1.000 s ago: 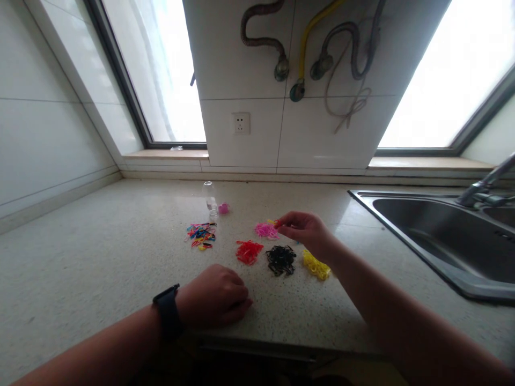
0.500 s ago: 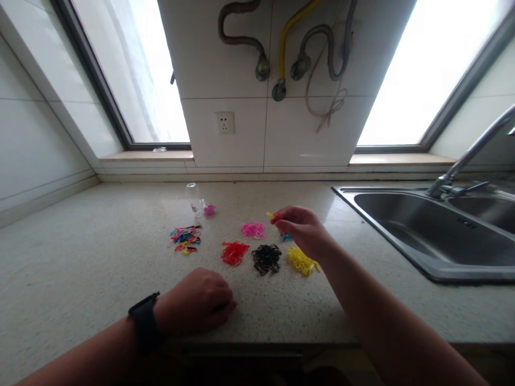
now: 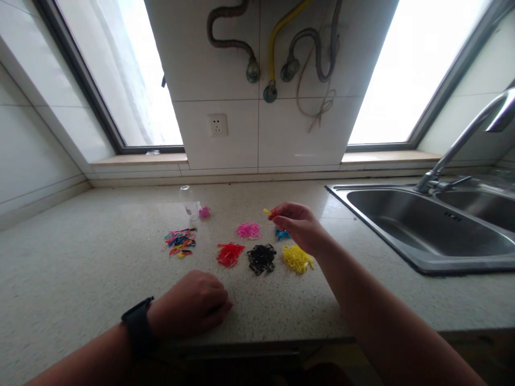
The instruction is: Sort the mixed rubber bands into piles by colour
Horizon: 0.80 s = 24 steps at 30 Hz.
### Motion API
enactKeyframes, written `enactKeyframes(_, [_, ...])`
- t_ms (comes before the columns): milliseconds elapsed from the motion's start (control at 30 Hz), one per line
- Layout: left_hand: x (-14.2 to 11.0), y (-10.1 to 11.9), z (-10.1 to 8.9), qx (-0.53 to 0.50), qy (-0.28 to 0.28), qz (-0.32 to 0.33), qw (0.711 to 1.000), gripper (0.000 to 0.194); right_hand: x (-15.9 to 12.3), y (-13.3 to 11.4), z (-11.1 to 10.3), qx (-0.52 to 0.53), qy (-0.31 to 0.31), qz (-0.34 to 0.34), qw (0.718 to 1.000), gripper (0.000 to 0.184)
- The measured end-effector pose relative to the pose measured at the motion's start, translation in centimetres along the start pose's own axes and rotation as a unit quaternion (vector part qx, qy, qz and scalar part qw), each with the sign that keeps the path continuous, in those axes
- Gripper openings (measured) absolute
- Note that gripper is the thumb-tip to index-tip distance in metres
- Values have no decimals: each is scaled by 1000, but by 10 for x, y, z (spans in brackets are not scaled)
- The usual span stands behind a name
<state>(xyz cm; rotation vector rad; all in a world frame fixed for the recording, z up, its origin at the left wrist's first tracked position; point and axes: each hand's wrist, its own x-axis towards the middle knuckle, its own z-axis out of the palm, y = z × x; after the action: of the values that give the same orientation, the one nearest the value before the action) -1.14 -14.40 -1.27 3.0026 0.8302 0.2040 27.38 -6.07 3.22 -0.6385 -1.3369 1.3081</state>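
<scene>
My right hand [image 3: 295, 222] is raised over the counter, thumb and fingers pinching a small yellow rubber band [image 3: 267, 212]. Something red shows at its fingertips; I cannot tell what it is. Partly behind this hand lies a blue pile of bands [image 3: 282, 234], and the yellow pile [image 3: 298, 259] is just below it. A pink pile [image 3: 248, 230], a black pile [image 3: 261, 259] and a red pile [image 3: 229, 254] sit to the left. My left hand [image 3: 195, 303], with a dark watch on its wrist, rests curled closed near the counter's front edge.
A mixed-colour pile of bands [image 3: 180, 242] lies farther left. Behind it stands a clear plastic container [image 3: 189, 203] beside a pink cap [image 3: 204, 212]. A steel sink [image 3: 402, 230] with a faucet [image 3: 462, 142] is on the right; a tiled wall with pipes rises behind the counter.
The view has shifted slightly, moving the whole scene a little left. My right hand still pinches the yellow band above the blue pile, and my left hand stays resting.
</scene>
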Motion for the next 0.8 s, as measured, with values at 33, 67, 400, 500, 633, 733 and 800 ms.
enactKeyframes(33, [0, 0, 0, -1, 1, -1, 1000, 33, 0, 0, 0, -1, -1, 0, 1000, 22])
enactKeyframes(67, [0, 0, 0, -1, 4, -1, 1000, 33, 0, 0, 0, -4, -2, 1, 1000, 22])
enactKeyframes(400, [-1, 1, -1, -2, -1, -5, 1000, 32, -1, -2, -1, -34, 7, 11, 999, 25])
enactKeyframes(500, [0, 1, -1, -1, -11, -8, 1000, 33, -1, -4, -2, -31, 8, 3, 999, 24])
enactKeyframes(633, [-1, 0, 0, -2, -13, -5, 1000, 33, -1, -7, -5, -22, 3, -12, 1000, 20])
enactKeyframes(733, [-2, 0, 1, -3, -9, -4, 1000, 32, 0, -7, -5, -22, 2, -10, 1000, 21])
enactKeyframes(800, [-3, 0, 1, -3, -4, -5, 1000, 31, 0, -7, -5, -26, 3, -8, 1000, 22])
